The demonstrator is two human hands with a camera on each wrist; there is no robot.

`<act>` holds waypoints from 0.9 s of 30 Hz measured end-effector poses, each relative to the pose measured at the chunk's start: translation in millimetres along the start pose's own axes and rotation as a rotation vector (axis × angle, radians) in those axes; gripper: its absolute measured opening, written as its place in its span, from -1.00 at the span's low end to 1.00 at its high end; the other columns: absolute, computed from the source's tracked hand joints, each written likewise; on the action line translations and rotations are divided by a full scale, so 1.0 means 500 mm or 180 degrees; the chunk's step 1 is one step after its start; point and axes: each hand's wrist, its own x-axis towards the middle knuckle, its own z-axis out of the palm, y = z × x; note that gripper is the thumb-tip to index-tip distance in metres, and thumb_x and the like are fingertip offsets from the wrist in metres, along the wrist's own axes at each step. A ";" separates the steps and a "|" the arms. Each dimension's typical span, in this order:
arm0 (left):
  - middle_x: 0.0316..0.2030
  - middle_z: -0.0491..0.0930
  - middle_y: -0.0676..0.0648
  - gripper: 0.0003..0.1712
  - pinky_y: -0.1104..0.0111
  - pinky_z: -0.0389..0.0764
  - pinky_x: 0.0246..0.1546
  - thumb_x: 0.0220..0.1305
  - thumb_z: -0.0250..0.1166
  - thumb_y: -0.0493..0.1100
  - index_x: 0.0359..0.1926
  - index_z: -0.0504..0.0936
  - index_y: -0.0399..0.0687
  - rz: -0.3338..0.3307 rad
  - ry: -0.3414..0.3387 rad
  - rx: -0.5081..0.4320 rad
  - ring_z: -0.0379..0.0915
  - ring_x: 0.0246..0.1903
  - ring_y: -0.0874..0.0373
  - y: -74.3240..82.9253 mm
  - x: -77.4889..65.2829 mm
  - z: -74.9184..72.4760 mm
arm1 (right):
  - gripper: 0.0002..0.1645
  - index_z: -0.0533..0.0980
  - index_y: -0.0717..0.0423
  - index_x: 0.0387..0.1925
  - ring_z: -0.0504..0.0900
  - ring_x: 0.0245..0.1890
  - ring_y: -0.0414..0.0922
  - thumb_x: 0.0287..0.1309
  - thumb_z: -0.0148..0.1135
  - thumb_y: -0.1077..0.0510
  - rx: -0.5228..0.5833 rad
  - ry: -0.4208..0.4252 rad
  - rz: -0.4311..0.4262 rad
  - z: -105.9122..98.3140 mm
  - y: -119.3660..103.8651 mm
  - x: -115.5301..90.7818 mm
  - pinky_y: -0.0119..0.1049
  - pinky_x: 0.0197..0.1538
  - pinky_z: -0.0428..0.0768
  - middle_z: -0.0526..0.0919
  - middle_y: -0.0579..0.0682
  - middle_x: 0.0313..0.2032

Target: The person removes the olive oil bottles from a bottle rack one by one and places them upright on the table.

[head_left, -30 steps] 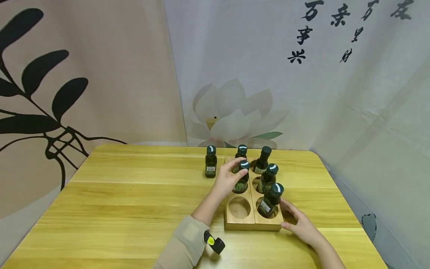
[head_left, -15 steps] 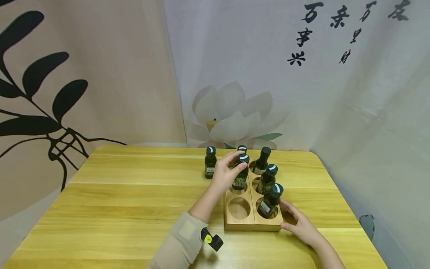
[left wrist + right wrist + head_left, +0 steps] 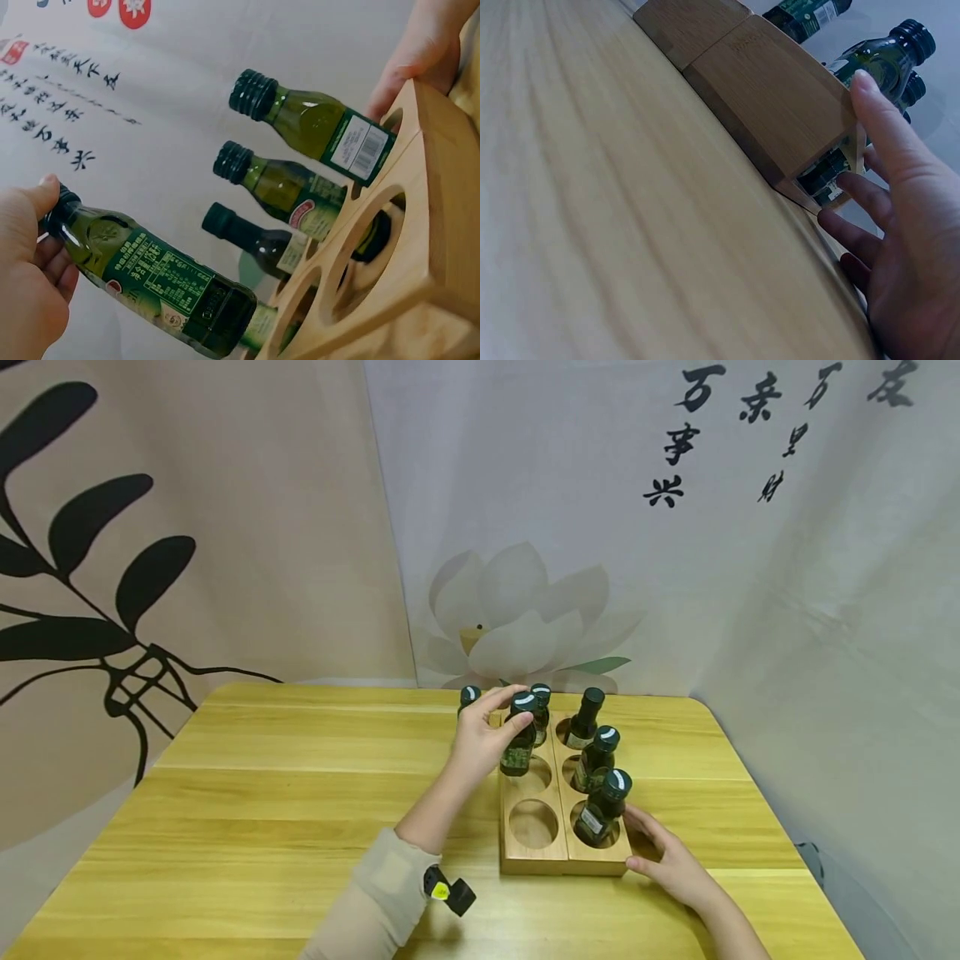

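Note:
With thumb and fingers my left hand (image 3: 480,739) grips the dark cap of a small green glass oil bottle (image 3: 161,274). The bottle hangs above the left side of a wooden rack (image 3: 534,865) with round holes. In the left wrist view its base tilts toward the rack. My right hand (image 3: 678,870) rests at the rack's near right corner, thumb and fingertips against its side. The right column carries a near bottle (image 3: 603,810), a middle bottle (image 3: 597,760) and a slimmer far bottle (image 3: 585,718). Another bottle (image 3: 540,714) stands in the far left hole.
One more bottle (image 3: 469,695) stands on the wooden table (image 3: 262,827) left of the rack, mostly hidden behind my left hand. The near left hole (image 3: 533,824) and the middle left hole hold no bottle. A printed cloth (image 3: 540,510) hangs behind the table.
My left hand has lifted the bottle out of the middle left hole and moved it left and up. It now covers most of the bottle on the table. The right hand stays put.

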 end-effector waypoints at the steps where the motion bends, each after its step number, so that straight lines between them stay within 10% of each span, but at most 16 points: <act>1: -0.03 0.60 -0.06 -0.60 0.02 0.46 0.02 0.16 0.38 -0.26 0.06 0.63 -0.15 0.0010 0.0001 0.0016 0.45 -0.02 0.05 0.001 0.000 -0.006 | -0.15 0.15 0.24 0.40 0.30 0.23 -0.33 0.10 0.30 0.36 0.0016 0.0008 0.0017 0.000 0.000 0.000 -0.54 0.19 0.19 0.33 0.32 0.25; 19: 0.02 0.57 -0.18 -0.59 0.09 0.46 -0.01 0.17 0.36 -0.32 0.07 0.61 -0.24 -0.0240 0.0199 0.0141 0.43 -0.04 -0.01 0.032 0.000 -0.116 | -0.14 0.16 0.23 0.40 0.31 0.22 -0.31 0.10 0.31 0.36 -0.0026 0.0009 0.0026 -0.002 -0.001 0.001 -0.53 0.19 0.21 0.35 0.30 0.25; 27: -0.02 0.55 -0.28 -0.62 0.12 0.48 -0.02 0.21 0.29 -0.41 0.08 0.56 -0.38 -0.0358 0.0248 0.0304 0.41 -0.04 -0.01 0.097 -0.001 -0.156 | -0.15 0.16 0.24 0.40 0.32 0.22 -0.29 0.10 0.31 0.35 -0.0047 0.0014 0.0018 -0.001 0.001 0.000 -0.54 0.18 0.20 0.36 0.30 0.24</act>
